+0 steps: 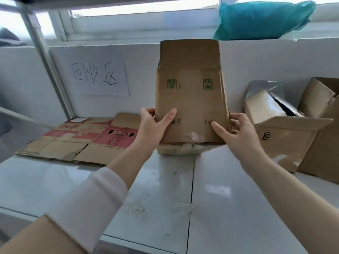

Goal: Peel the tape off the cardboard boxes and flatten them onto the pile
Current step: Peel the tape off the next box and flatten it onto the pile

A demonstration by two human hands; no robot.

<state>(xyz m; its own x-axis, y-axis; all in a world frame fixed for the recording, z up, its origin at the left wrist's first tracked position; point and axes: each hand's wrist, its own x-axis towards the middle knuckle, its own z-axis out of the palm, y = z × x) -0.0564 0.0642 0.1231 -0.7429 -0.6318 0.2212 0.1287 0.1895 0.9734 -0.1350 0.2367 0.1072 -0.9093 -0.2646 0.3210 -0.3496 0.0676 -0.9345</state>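
Observation:
A brown cardboard box (190, 99) with green printed marks stands upright in the middle, lifted just above the white table (165, 189). Its top flaps are open and clear tape (195, 137) clings to its lower edge. My left hand (156, 123) grips its lower left side, thumb on the front face. My right hand (236, 132) holds the lower right side, thumb pressed on the front. A pile of flattened cardboard (78, 140) with red print lies at the left.
Open cardboard boxes (286, 140) stand at the right, one holding silver foil lining. A paper sign (99, 76) with handwriting hangs on the white wall. A teal bag (260, 19) sits on the ledge above. A crumpled strip of clear tape (185, 208) lies on the table.

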